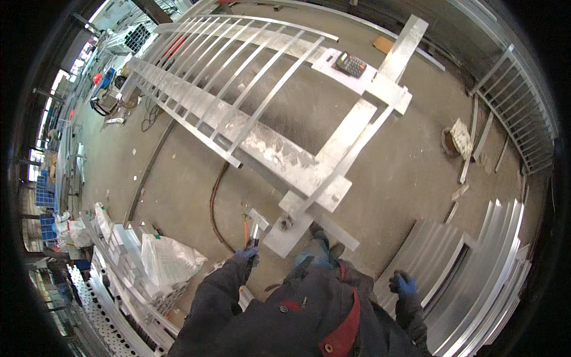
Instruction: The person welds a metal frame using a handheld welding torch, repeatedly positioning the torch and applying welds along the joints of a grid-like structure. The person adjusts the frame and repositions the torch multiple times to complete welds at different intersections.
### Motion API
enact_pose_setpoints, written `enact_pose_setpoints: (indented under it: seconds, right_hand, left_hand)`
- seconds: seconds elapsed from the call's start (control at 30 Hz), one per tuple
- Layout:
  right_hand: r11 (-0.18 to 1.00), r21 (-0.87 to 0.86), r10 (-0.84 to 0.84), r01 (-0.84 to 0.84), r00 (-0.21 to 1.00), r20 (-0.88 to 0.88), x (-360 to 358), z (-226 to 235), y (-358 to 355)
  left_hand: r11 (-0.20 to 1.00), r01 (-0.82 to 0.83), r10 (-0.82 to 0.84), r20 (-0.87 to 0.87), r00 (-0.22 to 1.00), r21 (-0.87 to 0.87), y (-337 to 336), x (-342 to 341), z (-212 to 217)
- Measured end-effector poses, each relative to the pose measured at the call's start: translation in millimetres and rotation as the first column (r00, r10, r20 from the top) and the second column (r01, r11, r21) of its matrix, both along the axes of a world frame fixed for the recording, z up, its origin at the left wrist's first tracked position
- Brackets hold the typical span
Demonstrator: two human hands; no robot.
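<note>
My left hand (pixel 247 254), in a blue glove, is closed around a dark tool handle (pixel 254 238) whose tip points at the near end of a metal railing frame (pixel 279 149). The frame lies flat, with several thin bars running toward the upper left. My right hand (pixel 405 284), also in a blue glove, hangs at my side with curled fingers, just above a stack of flat metal strips (pixel 476 273). Whether it holds anything is not visible. My dark jacket with red trim fills the lower middle.
A calculator (pixel 350 64) rests on a white sheet on the frame's far end. A white plastic bag (pixel 169 260) and metal profiles (pixel 119 250) lie at lower left. An orange cable (pixel 217 208) runs over the concrete floor. Another railing section (pixel 517 107) leans at right.
</note>
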State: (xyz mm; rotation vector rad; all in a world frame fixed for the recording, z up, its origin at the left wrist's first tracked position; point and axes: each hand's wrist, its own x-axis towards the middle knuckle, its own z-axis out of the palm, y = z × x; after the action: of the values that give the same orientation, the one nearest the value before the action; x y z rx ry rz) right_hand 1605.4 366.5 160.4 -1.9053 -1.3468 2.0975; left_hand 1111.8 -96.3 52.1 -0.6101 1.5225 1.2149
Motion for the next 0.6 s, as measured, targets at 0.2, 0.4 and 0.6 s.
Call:
enact_pose_setpoints:
  seconds: [0.2, 0.4, 0.6]
  right_hand:
    - [1.000, -0.008, -0.014, 0.014, 0.997, 0.078, -56, 29, 23]
    - [0.998, -0.055, 0.011, -0.004, 0.991, 0.136, -97, 32, 52]
    - [0.983, -0.045, 0.180, -0.177, 0.982, 0.064, -126, 30, 86]
  left_hand:
    - [0.997, 0.019, -0.016, 0.042, 0.999, -0.076, 22, -36, -29]
    - [1.000, -0.012, 0.011, 0.046, 0.999, 0.016, 27, -44, -53]
    - [0.996, -0.083, 0.083, 0.002, 0.997, -0.026, 40, -36, -44]
